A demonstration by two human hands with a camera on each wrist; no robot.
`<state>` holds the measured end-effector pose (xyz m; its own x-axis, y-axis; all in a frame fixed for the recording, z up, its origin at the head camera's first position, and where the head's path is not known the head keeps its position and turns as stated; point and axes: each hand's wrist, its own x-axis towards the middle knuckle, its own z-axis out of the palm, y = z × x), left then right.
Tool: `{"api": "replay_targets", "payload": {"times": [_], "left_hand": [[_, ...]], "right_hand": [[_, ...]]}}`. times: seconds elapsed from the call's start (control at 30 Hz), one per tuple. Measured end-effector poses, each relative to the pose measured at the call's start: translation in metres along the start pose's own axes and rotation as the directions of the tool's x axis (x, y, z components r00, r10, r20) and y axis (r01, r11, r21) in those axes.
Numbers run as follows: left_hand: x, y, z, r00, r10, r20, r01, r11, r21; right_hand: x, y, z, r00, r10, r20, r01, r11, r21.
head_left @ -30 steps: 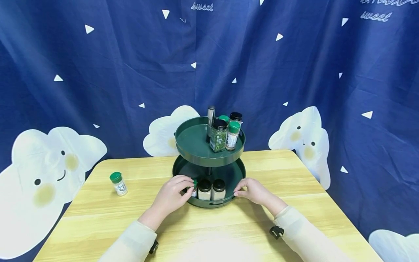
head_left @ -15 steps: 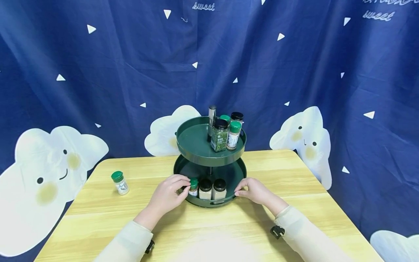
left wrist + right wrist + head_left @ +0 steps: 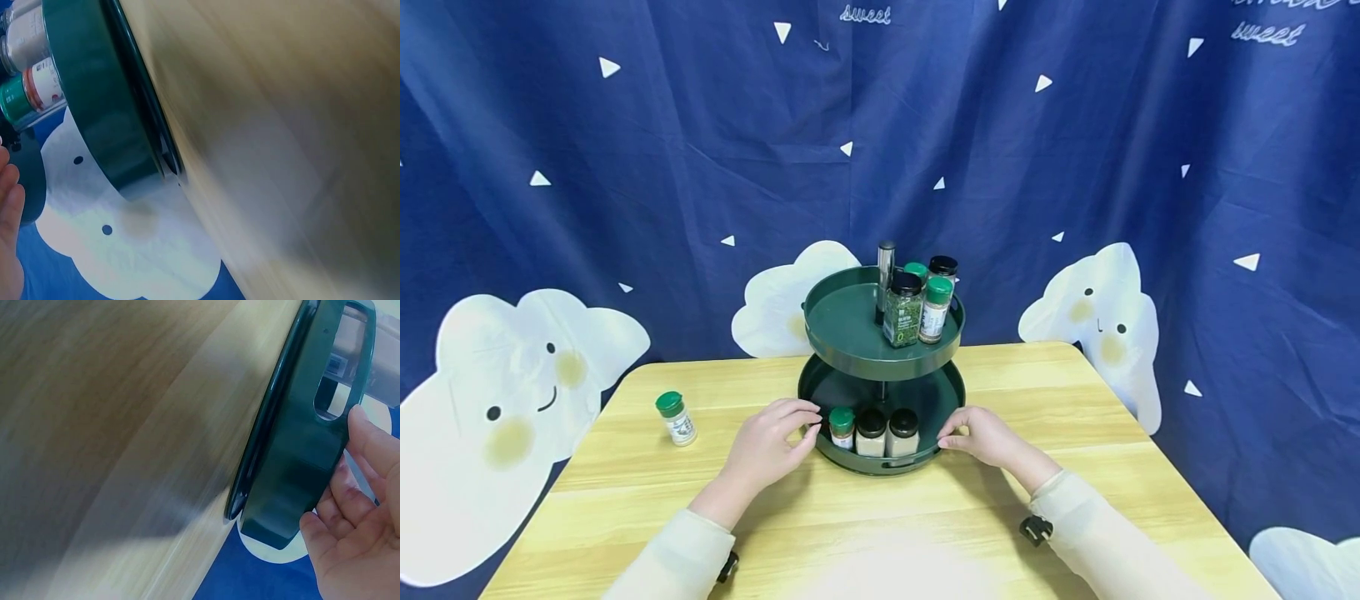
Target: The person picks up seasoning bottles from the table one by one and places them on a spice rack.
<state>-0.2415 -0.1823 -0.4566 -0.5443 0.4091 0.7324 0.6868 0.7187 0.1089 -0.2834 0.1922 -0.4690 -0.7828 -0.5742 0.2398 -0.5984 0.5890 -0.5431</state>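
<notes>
A dark green two-tier round spice rack [image 3: 850,367] stands on the table. On its lower tier, near the front, are a green-capped spice jar [image 3: 842,428] and two black-capped jars, one of them a black-capped jar [image 3: 871,433] in the middle. My left hand [image 3: 765,446] is just left of the green-capped jar, by the tray's left edge, fingers loosely bent and holding nothing. In the right wrist view my right hand [image 3: 369,512] holds the lower tray's rim [image 3: 300,450] between thumb and fingers, beside the handle slot.
The upper tier bears a black-capped jar of green herbs [image 3: 902,312], a green-capped jar [image 3: 934,312] and more jars behind, right of the metal post [image 3: 885,279]. Another green-capped jar [image 3: 677,421] stands at the table's left. A blue curtain [image 3: 880,125] hangs behind.
My left hand has let go of the green-capped jar on the lower tier and drawn back left. My right hand has stayed at the tray's rim.
</notes>
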Motion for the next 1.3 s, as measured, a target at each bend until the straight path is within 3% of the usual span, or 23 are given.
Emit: {"api": "replay_targets", "payload": {"times": [0.13,0.43,0.73,1.0,1.3], "left_hand": [[-0.004,-0.006,-0.004,1.000,0.005,-0.020,-0.004,1.000,0.024],[-0.011,-0.017,-0.016,0.999,-0.033,0.015,0.032,0.997,0.069],[-0.011,-0.024,-0.023,1.000,-0.018,-0.024,0.021,0.995,0.095],[-0.013,-0.033,-0.027,0.999,-0.048,-0.013,0.049,0.993,0.107],[-0.011,-0.041,-0.034,0.996,-0.071,-0.046,0.076,0.988,0.136]], "right_hand": [[-0.001,0.000,0.000,0.999,-0.051,-0.020,0.051,0.999,-0.008],[0.002,0.001,0.000,0.999,0.033,0.021,-0.033,0.999,-0.004],[0.002,-0.002,-0.002,0.999,0.039,0.024,-0.039,0.999,-0.014],[0.002,-0.002,-0.001,0.999,0.037,0.035,-0.037,0.999,-0.017],[0.003,-0.001,-0.002,0.999,0.037,0.031,-0.037,0.999,-0.012]]}}
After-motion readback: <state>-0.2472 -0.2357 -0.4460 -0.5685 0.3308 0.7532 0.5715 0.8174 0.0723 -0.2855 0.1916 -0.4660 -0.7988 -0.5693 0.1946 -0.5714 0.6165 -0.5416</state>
